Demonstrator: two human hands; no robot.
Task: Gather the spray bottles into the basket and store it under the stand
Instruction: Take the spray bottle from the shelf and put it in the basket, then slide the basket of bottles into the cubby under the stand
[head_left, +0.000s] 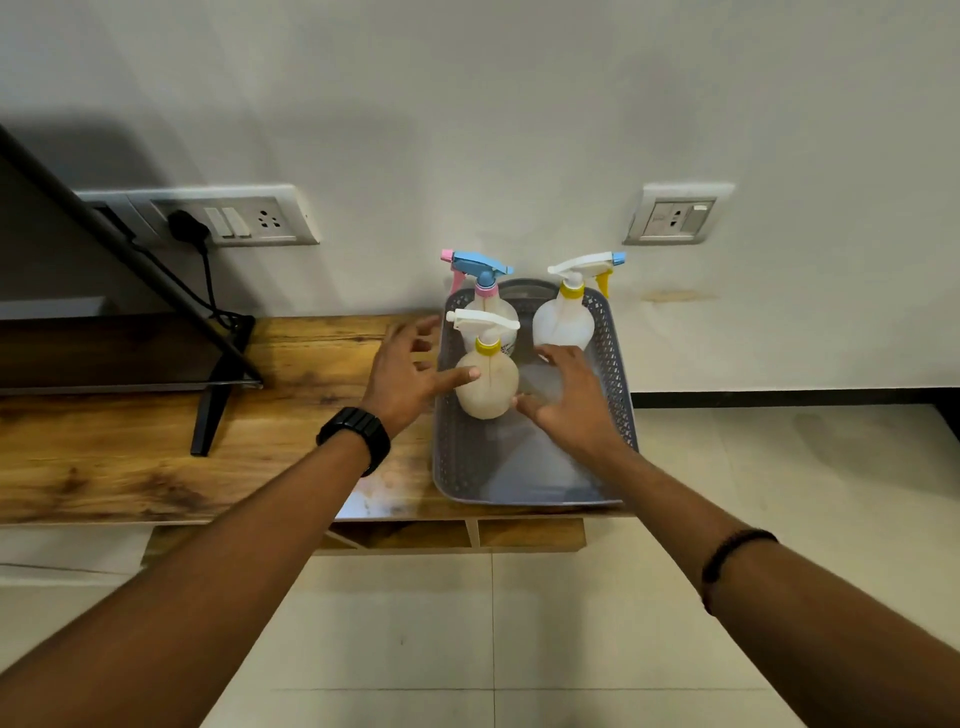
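A grey perforated basket (457, 457) sits on the right end of the wooden stand (156, 457). Three spray bottles stand upright in it: one with a blue and pink trigger (480, 273) at the back left, one with a white trigger and yellow collar (563, 317) at the back right, and a third with a white trigger (488, 387) in front. My left hand (408, 371) is spread at the basket's left wall, its thumb touching the front bottle. My right hand (571, 397) is spread inside the basket just right of that bottle, holding nothing.
A television (119, 353) on a black leg stands on the stand's left part, with a cable running to a wall socket (228, 221). A second socket (675, 213) is on the wall at the right. Open shelves (530, 532) show under the stand. Tiled floor lies below and to the right.
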